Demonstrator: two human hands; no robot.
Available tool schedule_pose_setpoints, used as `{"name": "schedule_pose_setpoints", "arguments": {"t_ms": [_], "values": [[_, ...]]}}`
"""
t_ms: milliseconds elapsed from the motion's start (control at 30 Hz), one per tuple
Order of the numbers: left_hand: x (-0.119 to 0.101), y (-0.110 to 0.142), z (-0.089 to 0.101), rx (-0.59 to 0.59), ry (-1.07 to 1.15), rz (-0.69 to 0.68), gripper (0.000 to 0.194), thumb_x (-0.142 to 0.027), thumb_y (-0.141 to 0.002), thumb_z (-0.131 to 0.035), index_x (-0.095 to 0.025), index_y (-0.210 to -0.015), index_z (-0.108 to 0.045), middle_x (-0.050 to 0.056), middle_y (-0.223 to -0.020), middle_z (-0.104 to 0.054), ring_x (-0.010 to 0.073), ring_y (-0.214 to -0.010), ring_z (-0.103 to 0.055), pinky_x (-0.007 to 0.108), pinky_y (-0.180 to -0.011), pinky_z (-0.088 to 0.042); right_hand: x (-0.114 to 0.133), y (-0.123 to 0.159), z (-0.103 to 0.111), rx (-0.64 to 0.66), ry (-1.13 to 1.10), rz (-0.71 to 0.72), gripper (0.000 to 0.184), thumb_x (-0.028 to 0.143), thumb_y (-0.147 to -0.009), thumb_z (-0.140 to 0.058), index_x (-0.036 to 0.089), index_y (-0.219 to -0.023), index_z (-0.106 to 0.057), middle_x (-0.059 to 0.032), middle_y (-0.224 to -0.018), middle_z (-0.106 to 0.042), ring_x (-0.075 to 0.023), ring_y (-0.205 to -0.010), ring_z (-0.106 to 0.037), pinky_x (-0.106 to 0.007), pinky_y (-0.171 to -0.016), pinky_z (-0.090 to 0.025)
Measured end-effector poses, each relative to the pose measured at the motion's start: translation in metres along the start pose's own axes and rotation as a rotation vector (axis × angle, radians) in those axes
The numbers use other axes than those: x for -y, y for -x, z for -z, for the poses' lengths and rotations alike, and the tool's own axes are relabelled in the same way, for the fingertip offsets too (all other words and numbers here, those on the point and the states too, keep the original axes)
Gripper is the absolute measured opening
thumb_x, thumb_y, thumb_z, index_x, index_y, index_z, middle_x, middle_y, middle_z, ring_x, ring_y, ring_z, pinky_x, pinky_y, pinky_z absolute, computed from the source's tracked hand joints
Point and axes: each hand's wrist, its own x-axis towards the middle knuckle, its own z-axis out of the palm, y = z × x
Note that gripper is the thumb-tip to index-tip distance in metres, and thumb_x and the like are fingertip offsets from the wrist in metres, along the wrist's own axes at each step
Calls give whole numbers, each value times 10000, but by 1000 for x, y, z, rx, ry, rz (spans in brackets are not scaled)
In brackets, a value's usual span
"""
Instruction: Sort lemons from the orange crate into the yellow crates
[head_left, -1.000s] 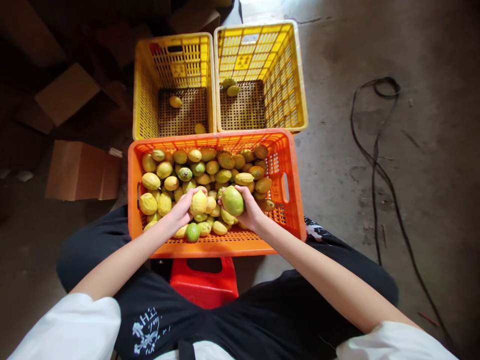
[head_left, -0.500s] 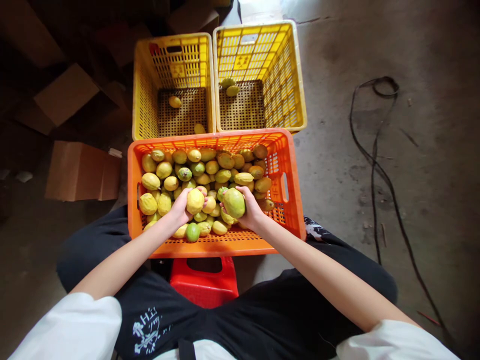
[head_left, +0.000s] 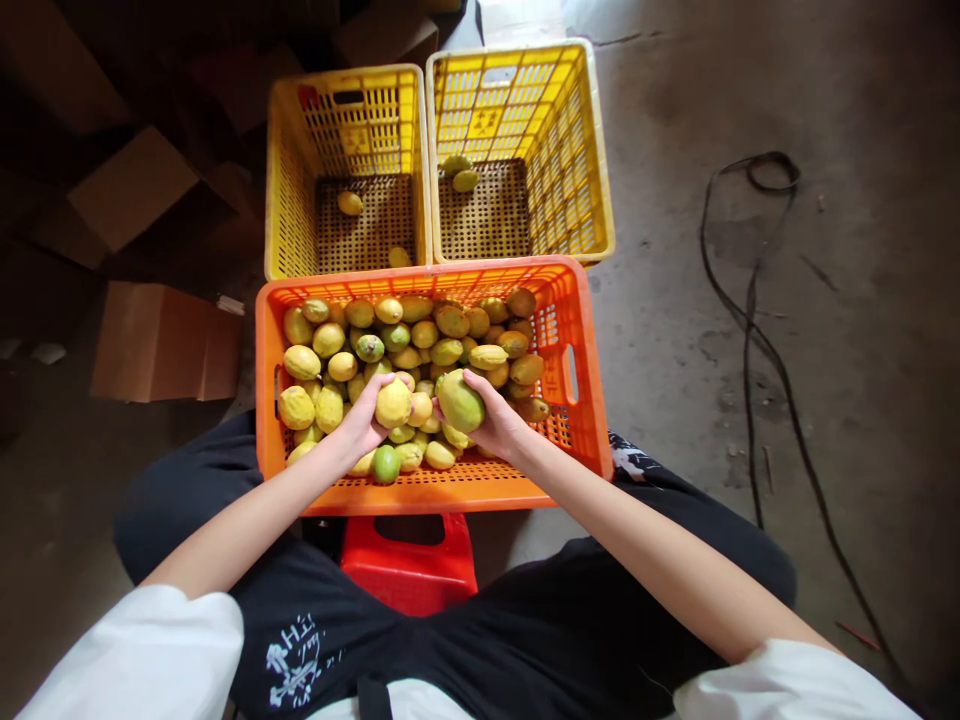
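My left hand (head_left: 367, 421) is closed around a yellow fruit (head_left: 394, 402) with faintly lumpy skin. My right hand (head_left: 498, 422) grips a larger, smooth green fruit (head_left: 461, 401), tinged yellow. The two hands are close together over an orange crate (head_left: 435, 497), whose layer of yellow and greenish fruits is partly hidden by them. Some of these fruits are ribbed, and I cannot tell their exact kind. A bright green round fruit (head_left: 386, 464) lies near the crate's front side, below my left hand.
Behind the orange crate stand a left yellow crate (head_left: 290, 190) and a right yellow crate (head_left: 583, 150), each with a couple of fruits at the bottom. A red stool (head_left: 409, 575) is beneath. Cardboard boxes (head_left: 166, 342) lie left; a black cable (head_left: 780, 365) crosses the floor at right.
My right hand has shifted slightly left and turned the green fruit so it tilts differently. My left hand has moved a little right with the yellow fruit.
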Motion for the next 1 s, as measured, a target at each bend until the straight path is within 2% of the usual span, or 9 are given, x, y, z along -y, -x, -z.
{"name": "schedule_pose_setpoints", "arguments": {"t_ms": [133, 233, 400, 500, 667, 833, 900, 1000], "values": [[0, 0, -1, -46, 13, 6, 123, -215, -1006, -682, -172, -903, -736, 24, -758, -741, 149, -603, -712, 243, -618, -660, 2, 2, -1, 23, 6, 0, 278, 510, -909, -899, 291, -927, -728, -66, -826, -846, -330, -965, -890, -346, -663, -713], [1, 1, -2, -59, 3, 1, 86, -186, -1011, -696, -154, -972, -766, 32, -793, -758, 146, -610, -723, 232, -611, -653, 3, 3, -3, 31, 8, -16, 227, 498, -968, -807, 275, -966, -763, -72, -821, -852, -319, -968, -886, -325, -672, -700], [0, 5, -8, -98, 35, 3, 192, -193, -1114, -629, -141, -965, -739, 42, -783, -757, 149, -602, -731, 231, -615, -656, 4, 3, -5, 19, 11, -20, 247, 462, -1006, -703, 234, -1047, -789, -104, -918, -887, -323, -1006, -886, -347, -763, -716], [-1, 5, -11, -132, 48, 10, 263, -201, -1152, -581, -143, -935, -718, 61, -773, -766, 176, -640, -767, 267, -664, -695, 4, 0, -2, 36, 6, -7, 300, 422, -997, -635, 216, -1143, -796, -118, -992, -900, -336, -1028, -885, -393, -817, -727], [0, 1, -6, -90, 59, 11, 264, -228, -1150, -583, -149, -960, -748, 70, -779, -783, 211, -704, -820, 298, -708, -722, 2, -6, 8, 114, 19, 20, 340, 451, -944, -696, 224, -1178, -792, -108, -998, -892, -357, -993, -888, -441, -819, -740], [0, 1, -2, -37, 16, -1, 188, -184, -1100, -689, -153, -924, -748, 49, -771, -784, 161, -617, -768, 233, -624, -673, -1, -11, 15, 85, 55, 26, 368, 581, -887, -899, 266, -1017, -762, -80, -851, -846, -353, -908, -887, -420, -711, -742], [1, 1, -2, -3, -24, 0, 131, -109, -1039, -754, -163, -919, -748, 38, -778, -793, 148, -620, -769, 211, -629, -661, -3, -11, 15, 84, 75, 44, 409, 606, -833, -968, 284, -948, -742, -68, -823, -833, -346, -904, -887, -406, -692, -740], [4, 1, -1, 39, -68, 30, 203, -29, -921, -852, -186, -891, -727, 34, -773, -797, 168, -641, -790, 220, -650, -664, -5, -9, 12, 112, 88, 66, 418, 590, -797, -998, 286, -917, -738, -73, -837, -840, -343, -931, -890, -392, -711, -741]]}}
